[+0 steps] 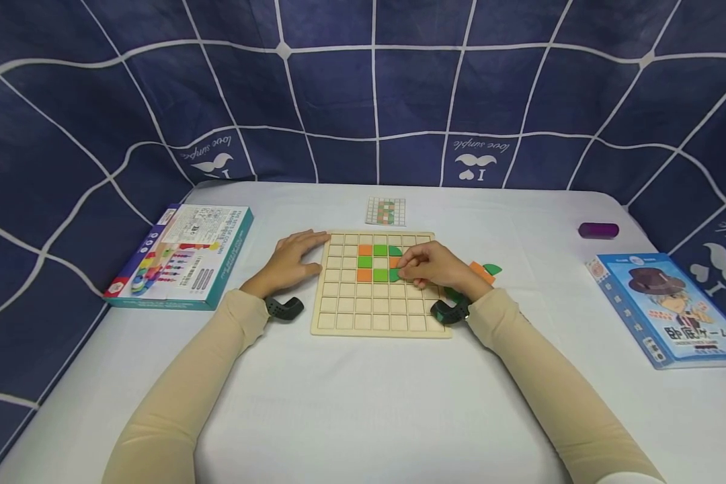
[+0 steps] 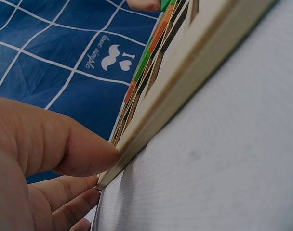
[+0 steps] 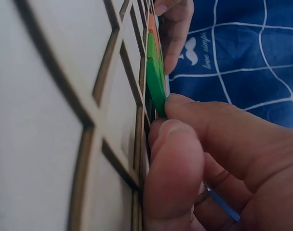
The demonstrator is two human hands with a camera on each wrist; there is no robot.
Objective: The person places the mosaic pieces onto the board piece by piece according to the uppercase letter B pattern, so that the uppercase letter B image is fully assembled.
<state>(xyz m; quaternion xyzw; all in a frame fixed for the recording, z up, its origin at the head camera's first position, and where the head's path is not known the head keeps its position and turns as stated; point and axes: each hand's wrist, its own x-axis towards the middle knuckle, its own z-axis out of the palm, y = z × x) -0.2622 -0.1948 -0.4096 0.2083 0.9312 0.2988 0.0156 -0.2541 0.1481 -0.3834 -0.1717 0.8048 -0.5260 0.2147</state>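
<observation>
A wooden grid board (image 1: 363,323) lies flat on the table, with orange tiles (image 1: 364,275), light green tiles (image 1: 380,250) and dark green rounded tiles (image 1: 394,251) in several squares. My left hand (image 1: 287,261) rests at the board's left edge; in the left wrist view its thumb (image 2: 84,154) touches the rim. Over the right part of the grid, my right hand (image 1: 438,265) pinches a dark green rounded tile (image 3: 156,89) between thumb and index finger, at the row's right end. The fingertips hide part of that tile.
Behind the board lies a small pattern card (image 1: 386,211). Loose orange (image 1: 482,272) and green pieces (image 1: 493,269) lie beside the right wrist, partly covered. A boxed game (image 1: 181,255) is at left, a blue game box (image 1: 671,309) at right, and a purple object (image 1: 598,230) behind it.
</observation>
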